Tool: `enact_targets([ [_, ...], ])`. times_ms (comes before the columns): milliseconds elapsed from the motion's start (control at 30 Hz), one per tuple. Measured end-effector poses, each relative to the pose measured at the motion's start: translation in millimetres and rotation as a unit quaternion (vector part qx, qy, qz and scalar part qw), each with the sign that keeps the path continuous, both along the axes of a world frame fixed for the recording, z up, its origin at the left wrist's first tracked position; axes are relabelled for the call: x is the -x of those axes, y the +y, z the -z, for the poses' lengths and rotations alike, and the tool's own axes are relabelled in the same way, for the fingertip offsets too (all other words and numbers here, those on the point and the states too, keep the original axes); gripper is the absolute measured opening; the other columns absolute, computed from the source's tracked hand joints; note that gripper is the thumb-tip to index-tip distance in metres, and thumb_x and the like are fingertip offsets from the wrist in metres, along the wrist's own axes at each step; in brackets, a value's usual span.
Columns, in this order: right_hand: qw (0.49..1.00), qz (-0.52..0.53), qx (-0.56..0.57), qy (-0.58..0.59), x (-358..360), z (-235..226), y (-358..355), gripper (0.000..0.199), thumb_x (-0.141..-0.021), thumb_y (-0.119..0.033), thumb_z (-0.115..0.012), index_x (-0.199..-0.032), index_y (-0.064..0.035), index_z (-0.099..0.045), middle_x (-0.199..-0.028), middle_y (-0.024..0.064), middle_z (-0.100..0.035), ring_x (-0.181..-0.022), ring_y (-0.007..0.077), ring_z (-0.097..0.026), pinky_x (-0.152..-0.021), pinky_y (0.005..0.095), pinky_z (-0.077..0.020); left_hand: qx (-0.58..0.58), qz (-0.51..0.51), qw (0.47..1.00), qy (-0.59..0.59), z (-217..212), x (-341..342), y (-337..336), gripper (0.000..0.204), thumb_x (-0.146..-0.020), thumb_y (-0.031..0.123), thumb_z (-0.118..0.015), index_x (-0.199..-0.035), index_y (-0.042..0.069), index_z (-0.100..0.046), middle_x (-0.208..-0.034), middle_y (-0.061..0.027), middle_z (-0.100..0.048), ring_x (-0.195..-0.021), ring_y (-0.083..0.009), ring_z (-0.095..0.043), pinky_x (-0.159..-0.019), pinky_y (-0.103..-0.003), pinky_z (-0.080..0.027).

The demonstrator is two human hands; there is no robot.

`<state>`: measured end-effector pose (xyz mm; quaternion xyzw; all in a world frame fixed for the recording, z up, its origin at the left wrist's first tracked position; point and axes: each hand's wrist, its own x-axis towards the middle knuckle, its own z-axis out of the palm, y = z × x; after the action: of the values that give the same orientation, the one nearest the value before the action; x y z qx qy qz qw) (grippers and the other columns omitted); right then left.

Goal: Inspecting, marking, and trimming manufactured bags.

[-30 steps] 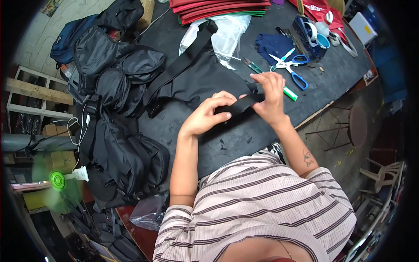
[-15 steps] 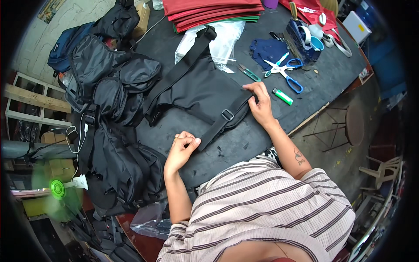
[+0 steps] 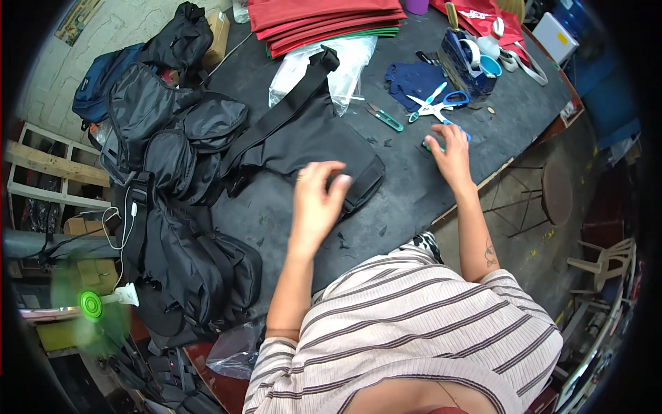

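Observation:
A flat black bag [image 3: 303, 141] lies on the dark table [image 3: 407, 200], its long strap [image 3: 293, 96] running up toward the far edge. My left hand [image 3: 318, 200] hovers with fingers spread over the bag's near right corner and holds nothing. My right hand [image 3: 452, 153] reaches out to the right and lies flat on the table. Its fingertips cover a small green object [image 3: 428, 147], of which only a sliver shows. Blue-handled scissors [image 3: 436, 105] lie just beyond that hand.
A heap of black bags [image 3: 176, 200] fills the table's left side. Folded red fabric [image 3: 324, 21], a clear plastic bag [image 3: 348, 62], green-handled snips [image 3: 383, 117], a blue cloth [image 3: 412, 77] and a blue cup [image 3: 488, 67] lie at the far side. A stool [image 3: 555, 193] stands to the right.
Both hands let go of the bag's strap. My left hand moved up over the bag's corner. My right hand moved right onto the small green object near the scissors.

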<state>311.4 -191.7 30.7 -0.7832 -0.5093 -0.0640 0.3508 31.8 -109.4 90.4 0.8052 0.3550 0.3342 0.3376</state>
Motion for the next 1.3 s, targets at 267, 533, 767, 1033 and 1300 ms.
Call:
enact_targets([
  [267, 0.993, -0.013, 0.013, 0.114, -7, 24, -9, 0.028, -0.078, -0.013, -0.067, -0.099, -0.0016, -0.052, -0.097, 0.0139, -0.056, -0.090, 0.0331, -0.053, -0.080, 0.0398, -0.0424, 0.039, 0.017, 0.997, -0.068, 18, -36, 2, 0.014, -0.072, 0.005, -0.068, -0.085, 0.003, -0.064, -0.079, -0.0096, -0.058, -0.075, -0.0259, -0.056, -0.069, -0.035, -0.043],
  [533, 0.894, -0.124, -0.106, 0.417, 56, -12, 20, 0.021, -0.089, -0.023, -0.052, -0.095, -0.0032, -0.048, -0.080, 0.0018, -0.049, -0.074, 0.0098, -0.044, -0.067, 0.0256, -0.0387, 0.421, 0.066, 0.773, -0.471, 3, -39, 32, 0.014, -0.092, 0.015, -0.054, -0.081, 0.008, -0.050, -0.070, 0.0012, -0.052, -0.056, -0.0074, -0.050, -0.053, -0.021, -0.040],
  [767, 0.938, -0.194, -0.087, 0.272, 122, -44, 41, 0.025, -0.076, -0.020, -0.067, -0.083, -0.0031, -0.050, -0.075, 0.0107, -0.057, -0.066, 0.0219, -0.059, -0.061, 0.0323, -0.0474, 0.395, 0.062, 0.778, -0.485, 14, -48, 26, 0.021, -0.095, 0.016, -0.048, -0.076, 0.010, -0.042, -0.100, -0.0146, -0.062, -0.094, -0.0186, -0.061, -0.082, -0.031, -0.049],
  [1033, 0.952, -0.204, -0.114, 0.195, 133, -44, 49, 0.020, -0.069, -0.010, -0.063, -0.084, -0.0040, -0.051, -0.080, 0.0097, -0.061, -0.071, 0.0295, -0.063, -0.061, 0.0370, -0.0504, 0.404, 0.070, 0.770, -0.490, 19, -44, 28, 0.020, -0.095, 0.015, -0.044, -0.077, 0.009, -0.040, -0.103, -0.0203, -0.062, -0.092, -0.0238, -0.063, -0.083, -0.035, -0.050],
  [1300, 0.941, -0.178, -0.123, 0.259, 125, -41, 46, 0.022, -0.076, -0.016, -0.068, -0.085, -0.0026, -0.053, -0.075, 0.0110, -0.058, -0.066, 0.0221, -0.059, -0.060, 0.0329, -0.0474, 0.380, 0.091, 0.836, -0.384, 30, -34, 35, 0.040, -0.099, 0.036, -0.038, -0.092, 0.003, -0.060, -0.102, -0.0117, -0.064, -0.091, -0.0152, -0.059, -0.081, -0.027, -0.045],
])
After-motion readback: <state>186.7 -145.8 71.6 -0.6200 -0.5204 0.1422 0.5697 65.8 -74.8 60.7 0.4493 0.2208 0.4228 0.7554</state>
